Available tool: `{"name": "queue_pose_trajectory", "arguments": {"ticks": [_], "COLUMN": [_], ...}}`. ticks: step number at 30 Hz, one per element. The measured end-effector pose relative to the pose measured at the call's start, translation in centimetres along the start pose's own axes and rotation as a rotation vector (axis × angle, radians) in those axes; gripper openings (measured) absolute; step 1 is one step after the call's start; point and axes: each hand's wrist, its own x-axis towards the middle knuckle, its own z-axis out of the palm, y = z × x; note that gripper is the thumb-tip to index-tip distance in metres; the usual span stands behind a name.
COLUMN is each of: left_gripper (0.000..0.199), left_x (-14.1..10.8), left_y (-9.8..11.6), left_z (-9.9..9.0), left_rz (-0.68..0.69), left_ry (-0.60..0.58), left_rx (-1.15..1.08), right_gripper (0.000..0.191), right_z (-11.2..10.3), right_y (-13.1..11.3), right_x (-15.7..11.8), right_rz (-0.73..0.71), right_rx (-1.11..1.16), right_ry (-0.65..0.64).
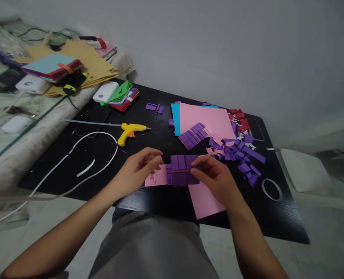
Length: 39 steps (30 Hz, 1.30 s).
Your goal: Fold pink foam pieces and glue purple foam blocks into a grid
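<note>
While the grey-clothed lap (148, 248) sits against the near edge of the black wood-grained table (160, 201), a plain pink paper sheet (206, 203) lies partly under the right forearm. Just beyond, the right hand (214, 176) pinches the right edge of a creased purple paper piece (185, 179) between thumb and fingers. The left hand (141, 166) is curled over a small slit pink paper piece (158, 177) to its left — whether those fingertips grip it, I cannot tell. Near the table's right edge lies a thin pale ring (272, 190). Farther back, a yellow glue gun (129, 131) with an orange trigger rests on the left, its nozzle pointing right; across from it, loose purple paper scraps (250, 174) lie beside a pleated purple strip (193, 135), which overlaps a large pink paper sheet (203, 116) on a blue one (176, 118). Behind stands a plain grey wall (218, 50).
</note>
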Motion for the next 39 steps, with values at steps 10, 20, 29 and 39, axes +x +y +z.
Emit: {"name": "queue_pose_trajectory", "arguments": {"ticks": [10,20,29,39], "left_gripper": [0.038,0.032,0.021,0.045], "left_x": [2.2,0.0,1.0,-3.4], "left_y": [2.4,-0.1,1.6,-1.2], "left_z": [-0.1,-1.6,-2.0,-2.1], "left_rz": [0.110,0.044,0.254,0.519], "left_ry": [0.118,0.206,0.047,-0.123], "left_rx": [-0.218,-0.229,0.260,0.883], "right_gripper": [0.022,0.038,0.026,0.022], "right_z": [2.8,4.1,4.7,7.2], "right_y": [-1.8,-0.3,-1.0,1.7], "right_x": [4.2,4.1,3.7,1.4], "right_rz": [-0.197,-0.002,0.236,0.280], "right_rx": [0.006,0.218,0.221,0.202], "right_ry": [0.059,-0.064,-0.278,-0.212]}}
